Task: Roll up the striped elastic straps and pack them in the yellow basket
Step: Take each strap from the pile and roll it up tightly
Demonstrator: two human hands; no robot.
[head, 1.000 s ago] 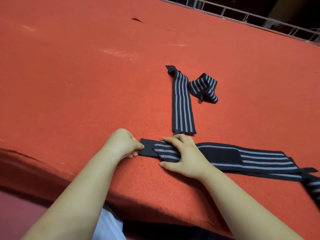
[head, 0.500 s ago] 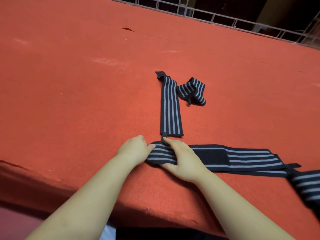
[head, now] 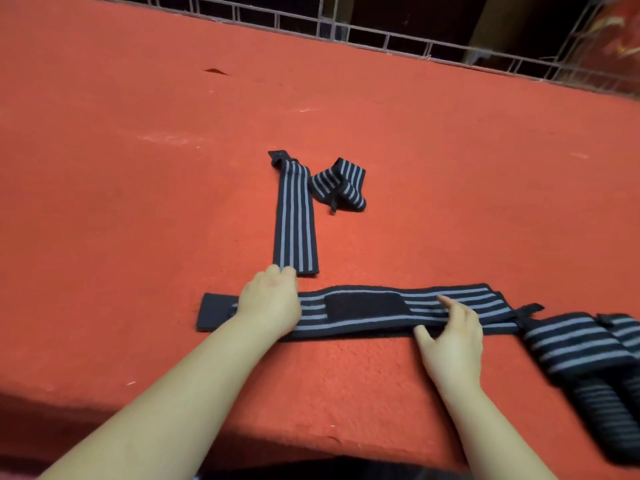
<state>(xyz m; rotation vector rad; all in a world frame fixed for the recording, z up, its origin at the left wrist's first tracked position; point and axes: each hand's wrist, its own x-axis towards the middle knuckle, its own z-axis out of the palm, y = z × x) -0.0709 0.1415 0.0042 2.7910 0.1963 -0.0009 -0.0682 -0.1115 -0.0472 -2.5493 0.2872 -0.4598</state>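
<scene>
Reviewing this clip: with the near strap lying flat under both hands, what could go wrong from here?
1. The near strap lies flat, no roll started; the left hand and right hand rest far apart on it, so a roll may start loose or skewed.
2. The upright strap ends right by the left hand's fingers and could get dragged along.
3. The straps at the right overhang the red surface's front edge and may slip off. No yellow basket is in view.

Both bare forearms reach forward. The left hand (head: 268, 301) lies palm-down, fingers curled; the right hand (head: 452, 336) is spread, thumb apart from its fingers.
</scene>
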